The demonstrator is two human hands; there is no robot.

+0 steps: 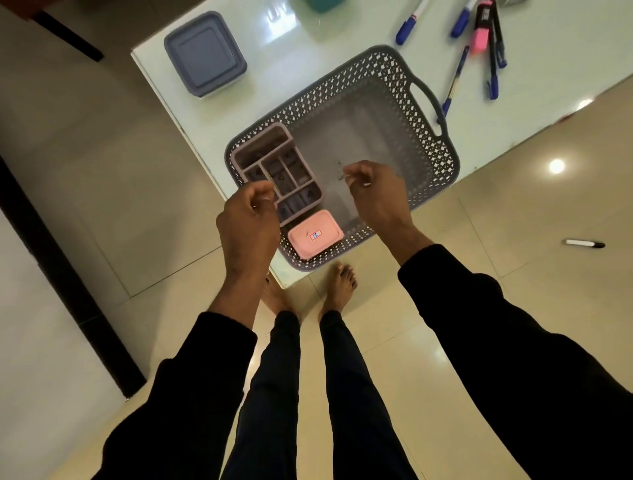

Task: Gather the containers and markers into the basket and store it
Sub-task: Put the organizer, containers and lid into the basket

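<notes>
A grey perforated basket [424, 137] sits at the near corner of the glass table [548, 85]. Inside it lie a mauve compartment organiser [274, 157] and a pink lidded container [315, 234]. My left hand [250, 219] hovers over the organiser's near end and my right hand [373, 195] over the basket's bare floor; both have loosely curled fingers and hold nothing. On the table lie a grey-blue lidded container [205, 53], blue markers [409, 27], a pink highlighter [481, 32] and pens [455, 77].
A teal container [322, 4] is cut off by the far edge of the view. One white marker with a black cap [584, 244] lies on the tiled floor to the right. My bare feet [339, 284] stand at the table corner. A dark strip runs along the floor at left.
</notes>
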